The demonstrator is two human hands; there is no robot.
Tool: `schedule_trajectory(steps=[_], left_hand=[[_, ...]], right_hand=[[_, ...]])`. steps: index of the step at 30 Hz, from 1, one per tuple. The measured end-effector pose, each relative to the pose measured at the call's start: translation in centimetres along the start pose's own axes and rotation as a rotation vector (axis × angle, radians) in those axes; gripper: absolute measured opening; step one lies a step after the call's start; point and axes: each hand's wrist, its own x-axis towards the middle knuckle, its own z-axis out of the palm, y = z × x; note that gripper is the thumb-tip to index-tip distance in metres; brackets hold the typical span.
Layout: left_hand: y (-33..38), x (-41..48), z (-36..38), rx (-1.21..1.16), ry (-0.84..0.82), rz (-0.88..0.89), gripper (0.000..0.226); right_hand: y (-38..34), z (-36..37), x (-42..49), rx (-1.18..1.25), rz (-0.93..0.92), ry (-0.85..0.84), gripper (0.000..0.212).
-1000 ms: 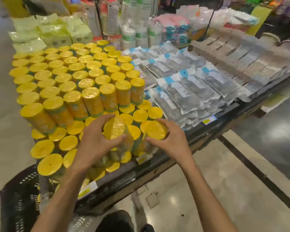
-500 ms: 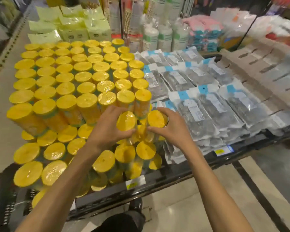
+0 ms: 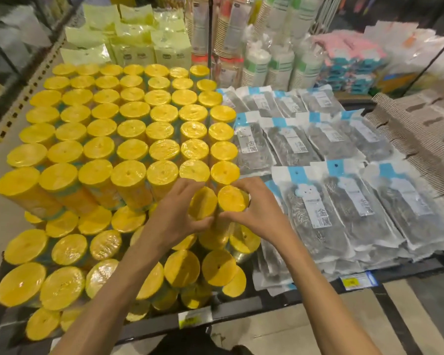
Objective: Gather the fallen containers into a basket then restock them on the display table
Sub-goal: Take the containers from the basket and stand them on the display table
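Note:
Several yellow-lidded containers wrapped in clear film stand in two stacked tiers on the display table (image 3: 254, 307). My left hand (image 3: 176, 213) grips one upright container (image 3: 203, 203) at the front of the upper tier. Right beside it, my right hand (image 3: 258, 211) grips a second container (image 3: 231, 198). Both containers touch each other and sit just in front of the upper tier's front row (image 3: 162, 172), near its right end. The basket is not clearly in view.
Clear bags of dark contents with blue-and-white labels (image 3: 318, 206) lie right of the containers. Grey-brown flat packs (image 3: 420, 129) fill the far right. Green pouches (image 3: 128, 47) and stacked cups (image 3: 280, 60) stand behind. Floor tiles (image 3: 305, 334) show below the table edge.
Both hands have carried the two containers up and away from me, from the front lower tier to the front of the upper tier. My view has shifted closer over the table.

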Motion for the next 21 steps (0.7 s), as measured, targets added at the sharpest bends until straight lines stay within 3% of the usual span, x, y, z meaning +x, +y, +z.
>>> schedule_trajectory(steps=[14,17,21], left_hand=[[1.6,-1.5,0.9,0.168,0.111,-0.063,0.079],[2.2,-1.8,0.7,0.130,0.118,-0.103,0.072],[3.1,-3.3,-0.6,0.179,0.176,-0.184,0.056]], right_hand=[[-0.1,-0.8,0.1,-0.066,-0.037,-0.089,0.077],[-0.5,-1.1,0.5,-0.133,-0.050,-0.140,0.080],[-1.7,-2.3,1.0,-0.188,-0.174,-0.117,0.069]])
